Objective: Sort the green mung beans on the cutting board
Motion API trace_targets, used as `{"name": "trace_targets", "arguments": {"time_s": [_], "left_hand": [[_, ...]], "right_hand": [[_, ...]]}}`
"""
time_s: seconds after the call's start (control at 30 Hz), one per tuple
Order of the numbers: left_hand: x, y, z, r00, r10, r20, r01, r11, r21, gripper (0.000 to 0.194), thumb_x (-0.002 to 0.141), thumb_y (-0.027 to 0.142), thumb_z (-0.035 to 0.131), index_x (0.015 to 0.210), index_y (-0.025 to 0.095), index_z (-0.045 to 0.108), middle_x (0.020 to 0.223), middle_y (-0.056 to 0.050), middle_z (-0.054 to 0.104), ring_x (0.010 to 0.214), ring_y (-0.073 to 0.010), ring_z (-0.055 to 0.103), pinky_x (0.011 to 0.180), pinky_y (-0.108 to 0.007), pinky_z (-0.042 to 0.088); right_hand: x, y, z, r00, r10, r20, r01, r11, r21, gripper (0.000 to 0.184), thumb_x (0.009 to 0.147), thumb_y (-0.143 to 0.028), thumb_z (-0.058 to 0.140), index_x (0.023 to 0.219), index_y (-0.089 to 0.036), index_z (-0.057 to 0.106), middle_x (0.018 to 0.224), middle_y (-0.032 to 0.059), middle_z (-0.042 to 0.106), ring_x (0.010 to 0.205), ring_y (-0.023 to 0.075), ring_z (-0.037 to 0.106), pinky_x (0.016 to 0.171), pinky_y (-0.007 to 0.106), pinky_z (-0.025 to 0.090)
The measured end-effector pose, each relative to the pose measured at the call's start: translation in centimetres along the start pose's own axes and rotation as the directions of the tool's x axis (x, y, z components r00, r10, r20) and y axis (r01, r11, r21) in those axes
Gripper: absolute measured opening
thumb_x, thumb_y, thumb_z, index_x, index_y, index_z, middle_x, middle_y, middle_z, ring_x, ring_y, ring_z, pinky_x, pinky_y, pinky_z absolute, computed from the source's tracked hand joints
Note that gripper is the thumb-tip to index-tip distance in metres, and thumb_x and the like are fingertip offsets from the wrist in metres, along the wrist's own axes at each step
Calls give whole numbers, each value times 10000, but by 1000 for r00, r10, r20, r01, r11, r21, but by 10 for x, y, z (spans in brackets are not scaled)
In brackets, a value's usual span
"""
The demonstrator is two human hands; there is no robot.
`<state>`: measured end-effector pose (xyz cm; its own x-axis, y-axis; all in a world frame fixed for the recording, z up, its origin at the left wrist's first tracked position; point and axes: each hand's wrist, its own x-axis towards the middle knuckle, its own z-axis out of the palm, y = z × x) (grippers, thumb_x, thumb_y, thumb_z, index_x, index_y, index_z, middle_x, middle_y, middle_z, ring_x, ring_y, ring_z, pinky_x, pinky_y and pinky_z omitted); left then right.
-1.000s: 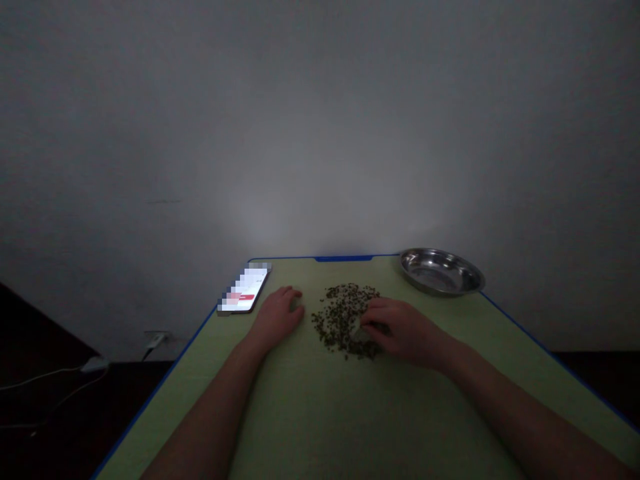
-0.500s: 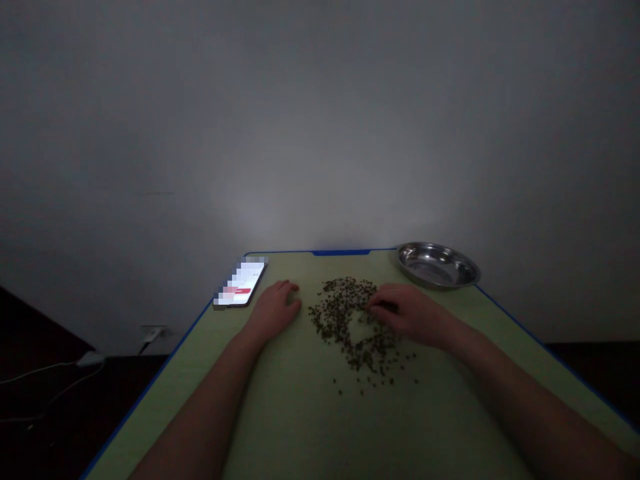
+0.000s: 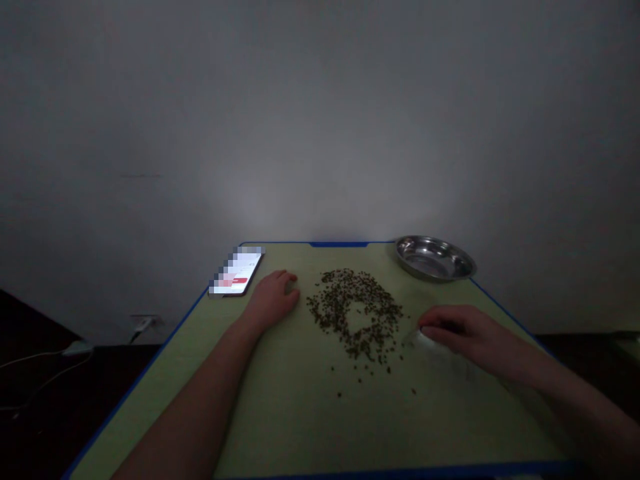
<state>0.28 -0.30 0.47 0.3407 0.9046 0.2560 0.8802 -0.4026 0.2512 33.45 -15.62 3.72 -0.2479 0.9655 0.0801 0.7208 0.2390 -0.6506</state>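
A spread of small dark beans lies on the green table, with a bare patch in its middle and a few strays nearer me. My left hand rests palm down on the table just left of the beans, fingers curled loosely and holding nothing. My right hand is to the right of the beans, fingers bent and drawn together close to the tabletop; whether it holds anything is hidden.
A lit phone lies at the far left of the table. A shallow steel dish stands at the far right corner. A blue rim edges the table. Cables and a wall socket are low on the left.
My right hand has swept from the middle of the beans out to the right, spreading them into a looser ring. The left hand has stayed put.
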Motion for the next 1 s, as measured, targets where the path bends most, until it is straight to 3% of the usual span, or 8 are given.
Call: {"name": "trace_targets", "arguments": {"time_s": [0.27,0.5,0.6,0.8,1.0], "left_hand": [[-1,0,-1,1000,8,4,-8,1000,4,408,798,304,445,1127,126,609,1185,-127,611,1101,-245,555,991,-371,408],[0,0,0,1000,-3,4,3,1000,14,406,798,305,449,1128,135,611,1202,-127,603,1122,-250,544,1005,-379,398],[0,0,-1,1000,2,13,-2,1000,11,399,800,305,448,1122,133,611,1193,-127,607,1114,-246,549,1004,-373,400],[0,0,-1,1000,11,14,-11,1000,8,412,797,314,452,1130,126,605,1202,-129,604,1121,-251,547,1008,-378,398],[0,0,-1,1000,21,8,-21,1000,22,410,794,311,451,1129,133,606,1195,-120,612,1120,-252,549,1010,-381,397]], "right_hand": [[-2,-15,0,988,-129,91,139,983,-122,212,923,-315,489,862,-237,677,834,29,669,790,176,605,713,284,472],[9,-37,-2,950,-250,188,294,920,-259,224,942,-265,467,871,-242,677,877,35,626,838,173,580,746,292,446],[19,-38,3,944,-259,203,307,916,-258,201,928,-238,500,853,-239,687,869,28,626,821,163,579,735,281,440],[36,-34,-1,958,-261,120,286,905,-314,194,921,-228,502,895,-216,694,860,42,611,799,164,565,713,285,435],[27,-36,-4,949,-252,190,295,921,-255,195,930,-260,500,909,-201,685,877,37,606,828,156,565,743,278,432]]}}
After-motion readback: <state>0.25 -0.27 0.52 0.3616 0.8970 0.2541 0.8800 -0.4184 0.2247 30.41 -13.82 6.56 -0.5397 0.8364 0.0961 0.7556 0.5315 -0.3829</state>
